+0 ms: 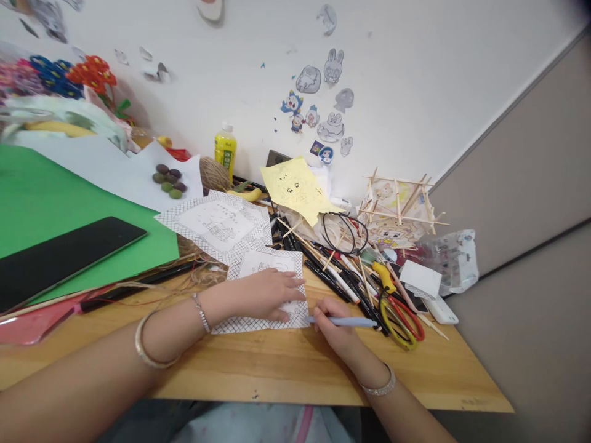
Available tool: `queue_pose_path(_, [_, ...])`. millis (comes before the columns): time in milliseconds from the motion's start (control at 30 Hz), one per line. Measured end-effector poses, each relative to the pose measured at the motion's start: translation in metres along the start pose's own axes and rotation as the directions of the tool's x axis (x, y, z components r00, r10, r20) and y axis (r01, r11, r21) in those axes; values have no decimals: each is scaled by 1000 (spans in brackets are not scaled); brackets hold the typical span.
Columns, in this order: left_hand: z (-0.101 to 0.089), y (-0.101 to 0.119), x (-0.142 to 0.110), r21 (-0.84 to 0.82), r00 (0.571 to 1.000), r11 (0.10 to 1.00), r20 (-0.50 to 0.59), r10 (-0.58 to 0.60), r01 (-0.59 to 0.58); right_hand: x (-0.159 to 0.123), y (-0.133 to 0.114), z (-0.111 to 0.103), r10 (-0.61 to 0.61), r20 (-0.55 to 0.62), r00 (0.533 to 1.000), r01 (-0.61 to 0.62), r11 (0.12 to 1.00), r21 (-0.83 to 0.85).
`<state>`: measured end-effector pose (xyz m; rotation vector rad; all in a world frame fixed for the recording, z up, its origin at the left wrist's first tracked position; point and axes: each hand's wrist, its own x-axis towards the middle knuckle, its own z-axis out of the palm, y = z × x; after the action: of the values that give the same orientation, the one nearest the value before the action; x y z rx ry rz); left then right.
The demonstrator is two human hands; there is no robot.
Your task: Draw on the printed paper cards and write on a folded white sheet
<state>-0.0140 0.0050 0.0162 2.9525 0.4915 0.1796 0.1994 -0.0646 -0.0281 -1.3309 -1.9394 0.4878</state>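
My left hand lies flat with its fingers spread, on a white sheet of paper that has a crosshatched border and a line drawing, partly covered by the hand. At the sheet's right edge, my right hand grips a pale blue pen, its tip end pointing left at the paper. Just behind lies a second drawing with a similar crosshatched border, its lower edge meeting the first sheet.
Several black markers, wooden sticks and scissors are heaped to the right. A stick frame stands behind them. Left are a black tablet and green paper. A yellow bottle stands by the wall.
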Motion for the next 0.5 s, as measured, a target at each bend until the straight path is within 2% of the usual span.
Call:
queue_pose_path(233, [8, -5, -1, 26, 998, 999, 47, 38, -39, 0, 1, 1, -1, -17, 1000, 1, 1000, -11])
queue_pose_path(367, [5, -3, -1, -8, 996, 1000, 88, 22, -21, 1, -1, 2, -31, -38, 999, 29, 998, -61])
queue_pose_path(500, [1, 0, -2, -26, 989, 1000, 147, -1, 5, 2, -3, 2, -50, -3, 999, 49, 992, -118])
